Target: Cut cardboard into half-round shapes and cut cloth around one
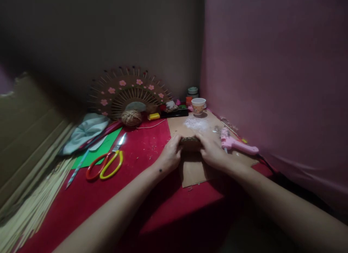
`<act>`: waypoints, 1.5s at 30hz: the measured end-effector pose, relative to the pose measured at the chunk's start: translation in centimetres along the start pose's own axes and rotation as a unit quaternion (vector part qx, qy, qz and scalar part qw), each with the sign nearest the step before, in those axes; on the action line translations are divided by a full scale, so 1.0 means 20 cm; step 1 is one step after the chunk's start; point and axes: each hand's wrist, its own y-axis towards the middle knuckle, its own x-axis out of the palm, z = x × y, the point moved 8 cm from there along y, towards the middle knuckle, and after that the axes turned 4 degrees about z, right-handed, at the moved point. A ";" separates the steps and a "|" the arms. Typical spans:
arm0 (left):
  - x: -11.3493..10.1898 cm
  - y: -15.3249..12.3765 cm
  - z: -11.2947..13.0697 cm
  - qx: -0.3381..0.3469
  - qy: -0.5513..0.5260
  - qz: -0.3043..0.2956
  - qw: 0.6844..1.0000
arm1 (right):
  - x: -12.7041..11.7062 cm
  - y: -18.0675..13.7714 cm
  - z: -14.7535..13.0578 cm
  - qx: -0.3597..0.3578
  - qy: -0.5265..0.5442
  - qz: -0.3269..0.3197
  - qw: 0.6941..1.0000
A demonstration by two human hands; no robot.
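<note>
Between my two hands is a small brown piece with a dark, rough upper edge; its exact kind is hard to make out in the dim light. My left hand grips its left side, fingers curled behind it. On the opposite side my right hand is closed on it in the same way. The piece is held over a sheet of cardboard lying on the red cloth. A pink glue gun lies just right of my right hand. Beyond the hands, a whitish patch marks the cardboard.
Left are red-and-yellow-handled scissors, green paper, a pencil and thin sticks. Behind stand a twine ball, a flowered fan and a paper cup. A pink cloth wall bounds the right.
</note>
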 end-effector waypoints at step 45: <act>-0.20 0.02 -0.07 -0.088 -0.044 -0.087 0.991 | 0.02 0.08 -0.05 -0.004 -0.046 -0.119 0.992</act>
